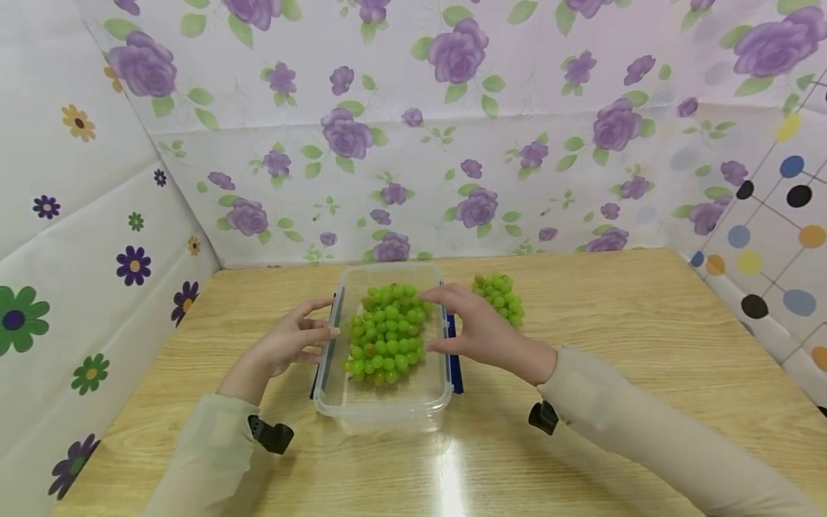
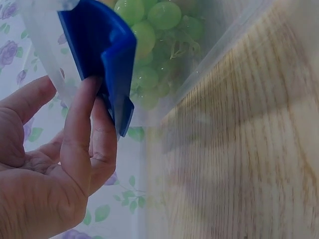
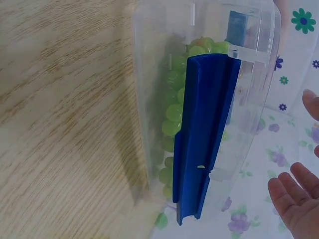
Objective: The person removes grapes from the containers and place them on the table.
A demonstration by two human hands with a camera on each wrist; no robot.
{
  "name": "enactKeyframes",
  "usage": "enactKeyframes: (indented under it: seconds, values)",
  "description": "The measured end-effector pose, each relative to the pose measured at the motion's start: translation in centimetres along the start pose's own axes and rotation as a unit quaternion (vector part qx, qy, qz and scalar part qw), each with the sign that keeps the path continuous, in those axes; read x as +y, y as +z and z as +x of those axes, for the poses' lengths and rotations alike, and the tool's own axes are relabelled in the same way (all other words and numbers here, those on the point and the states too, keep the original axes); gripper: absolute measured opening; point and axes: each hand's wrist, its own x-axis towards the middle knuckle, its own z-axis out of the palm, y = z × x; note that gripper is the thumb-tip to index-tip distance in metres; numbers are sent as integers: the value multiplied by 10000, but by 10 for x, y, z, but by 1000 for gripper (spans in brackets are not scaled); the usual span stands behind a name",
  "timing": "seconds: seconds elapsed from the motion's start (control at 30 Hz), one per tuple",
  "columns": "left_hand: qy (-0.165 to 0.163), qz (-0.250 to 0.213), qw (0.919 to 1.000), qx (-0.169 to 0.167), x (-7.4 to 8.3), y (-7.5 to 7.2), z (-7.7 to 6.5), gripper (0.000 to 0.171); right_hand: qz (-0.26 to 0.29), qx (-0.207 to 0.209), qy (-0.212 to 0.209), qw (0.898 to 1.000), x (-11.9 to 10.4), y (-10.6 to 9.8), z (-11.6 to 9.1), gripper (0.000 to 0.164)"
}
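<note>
A clear plastic container with blue side latches stands on the table. Several bunches of green grapes lie inside it. At its left side is my left hand, fingers spread and loosely bent. In the left wrist view its fingertips are right at the hanging blue latch. My right hand reaches over the container's right rim, thumb and fingers apart with nothing between them. The right blue latch hangs down along the wall in the right wrist view.
Another bunch of green grapes lies on the wooden table just right of the container, partly behind my right hand. A flowered cloth rises at the table's back edge, with patterned cloths at both sides.
</note>
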Motion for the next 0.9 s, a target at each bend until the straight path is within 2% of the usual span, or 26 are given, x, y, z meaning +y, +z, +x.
enactKeyframes:
  seconds: [0.2, 0.53, 0.9]
  values:
    - [70, 11, 9999, -128, 0, -1, -1, 75, -71, -194, -96, 9997, -3, 5, 6, 66]
    - [34, -55, 9999, -136, -2, -2, -2, 74, 18, -450, -62, 9990, -9, 13, 15, 66]
    - [-14, -75, 9999, -134, -5, -4, 0, 75, 68, -1092, 471, 9929, -13, 21, 24, 70]
